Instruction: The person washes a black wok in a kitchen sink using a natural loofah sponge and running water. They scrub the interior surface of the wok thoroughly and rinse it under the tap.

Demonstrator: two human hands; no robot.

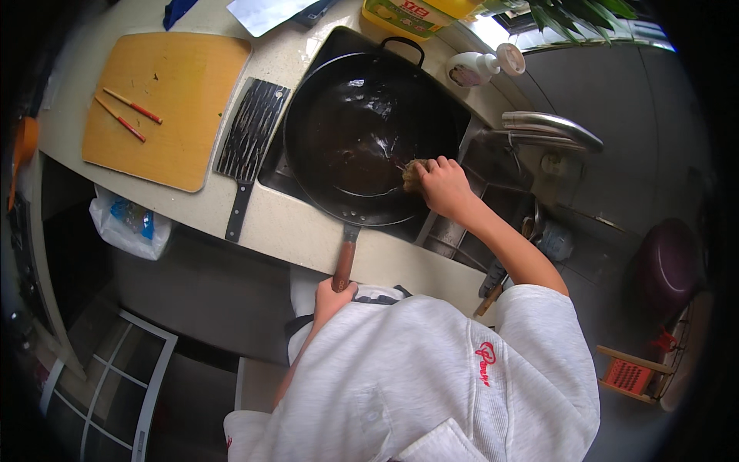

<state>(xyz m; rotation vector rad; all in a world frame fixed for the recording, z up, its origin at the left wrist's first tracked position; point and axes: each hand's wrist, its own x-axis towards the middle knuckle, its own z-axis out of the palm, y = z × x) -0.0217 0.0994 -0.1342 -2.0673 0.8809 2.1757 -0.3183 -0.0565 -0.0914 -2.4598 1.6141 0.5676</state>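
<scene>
The pale counter (400, 254) runs across in front of me, bending at the picture's rim. On it the dark wok (362, 138) takes up the middle, sitting over a black rectangular fitting, its loop handle at the far side and its brown grip pointing back at me. The inside of the wok shines in patches; I can't tell how much liquid, if any, lies in it. To its left is the wooden cutting board (181, 96), and beyond the wok stands a yellow container (408, 19), cut off by the upper edge. Between board and wok lies a cleaver (254, 127) with a rippled blade, its black handle toward me. A white bottle (469, 69) is near the wok's far right side. My left hand (333, 300) is closed round the end of the wok's grip, close to my waist. My right hand (445, 189) pinches a brownish scrubber (416, 175) at the wok's right inner wall. Smallest are two red-ended chopsticks (127, 114), lying slightly apart on the board
</scene>
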